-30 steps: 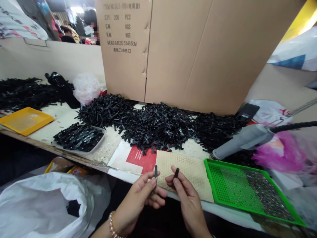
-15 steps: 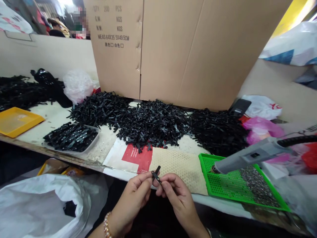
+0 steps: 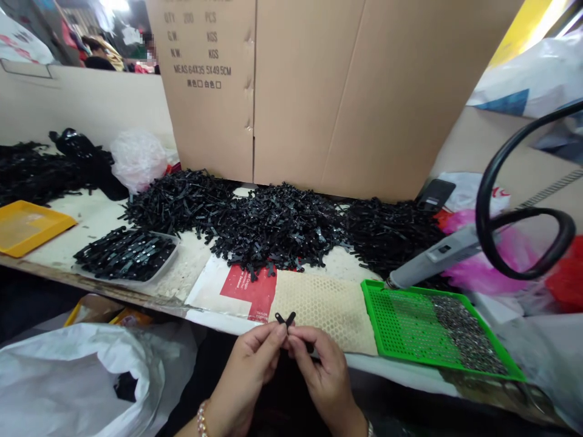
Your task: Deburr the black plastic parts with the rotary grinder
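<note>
Left hand (image 3: 251, 366), right hand (image 3: 322, 366) pinched crossed black strips (image 3: 291, 318); dark heap (image 3: 280, 224) at twelve o'clock, green tray (image 3: 401, 318) at three.

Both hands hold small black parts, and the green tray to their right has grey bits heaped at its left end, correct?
Wrong end: the head view shows the grey bits heaped at the right end of the green tray. The left hand and right hand do hold black parts.

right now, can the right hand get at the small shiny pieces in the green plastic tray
Probably yes: nothing covers the shiny pieces in the green tray, though the right hand is busy with black strips.
</note>
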Demonstrator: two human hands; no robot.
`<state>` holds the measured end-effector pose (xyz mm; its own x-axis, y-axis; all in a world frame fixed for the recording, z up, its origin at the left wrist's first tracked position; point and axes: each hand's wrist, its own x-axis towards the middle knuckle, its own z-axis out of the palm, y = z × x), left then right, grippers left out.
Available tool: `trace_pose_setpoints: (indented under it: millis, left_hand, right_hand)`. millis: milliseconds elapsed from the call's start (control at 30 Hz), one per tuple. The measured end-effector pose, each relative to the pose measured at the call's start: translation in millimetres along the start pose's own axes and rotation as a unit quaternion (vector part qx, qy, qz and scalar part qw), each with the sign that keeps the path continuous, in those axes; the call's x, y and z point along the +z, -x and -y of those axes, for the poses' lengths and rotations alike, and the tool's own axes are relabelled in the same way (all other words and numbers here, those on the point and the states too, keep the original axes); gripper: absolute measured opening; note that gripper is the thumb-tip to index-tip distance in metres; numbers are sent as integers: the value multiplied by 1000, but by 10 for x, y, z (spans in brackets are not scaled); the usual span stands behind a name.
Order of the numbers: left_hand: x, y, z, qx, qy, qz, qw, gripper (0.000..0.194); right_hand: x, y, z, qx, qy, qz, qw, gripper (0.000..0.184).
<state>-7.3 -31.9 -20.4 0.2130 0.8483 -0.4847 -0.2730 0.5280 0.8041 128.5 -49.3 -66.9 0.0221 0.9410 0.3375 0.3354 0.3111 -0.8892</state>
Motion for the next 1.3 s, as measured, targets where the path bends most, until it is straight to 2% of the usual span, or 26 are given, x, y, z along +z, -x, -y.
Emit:
trace_pose_setpoints:
  millis: [67,167,267,333,367,467,533,600,767,867,933,1033,1100,1167,1300]
  left_hand:
    - [1,-47,54,13,18,-21,1000,41]
    - [-56,-136,45,57,14,-62,996,38]
    - [-177,-221,-57,107,-12,-103,989,36]
    - [-270,-259,-120,130,-18,-116,985,35]
    - [-314,-270,-138,137,-19,-117,983,34]
    - [-420,-277,-131,135,-29,-118,983,35]
    - [-466,-274,-100,120,-42,-114,985,37]
    - [-495,-281,-75,104,-46,-104,988,39]
    - [-550,-362,-93,87,-66,-79,991,37]
    - [-580,-402,-134,73,-79,-61,992,35]
    - [-575,-394,-170,46,-63,-34,996,34]
    - [-509,-320,-239,-23,41,37,998,32]
    - [-439,-243,-285,-57,115,86,988,30]
    - [-368,-165,-315,-71,146,120,979,26]
    - [-280,-50,-302,-76,91,148,982,27]
  right_hand:
    - [2,24,6,-22,12,6,1000,14]
    - [-86,-89,35,-23,12,57,998,22]
    - [-247,-487,-5,-25,51,58,997,26]
    - [-332,-863,-104,-17,125,46,991,26]
    - [-356,-1051,-170,2,179,60,982,24]
    - [-345,-1495,-380,90,307,159,934,14]
    - [-296,-1646,-489,116,335,193,915,9]
    - [-252,-1704,-553,122,344,204,909,7]
    - [-314,-1764,-541,136,339,234,901,14]
    - [-469,-1761,-448,113,356,204,905,20]
    - [-559,-1659,-347,38,354,140,924,20]
    - [-590,-1316,-159,-130,276,62,950,18]
    - [-542,-1026,-40,-199,217,70,953,22]
    - [-474,-777,49,-239,183,95,949,28]
    - [-401,-550,115,-268,145,109,946,33]
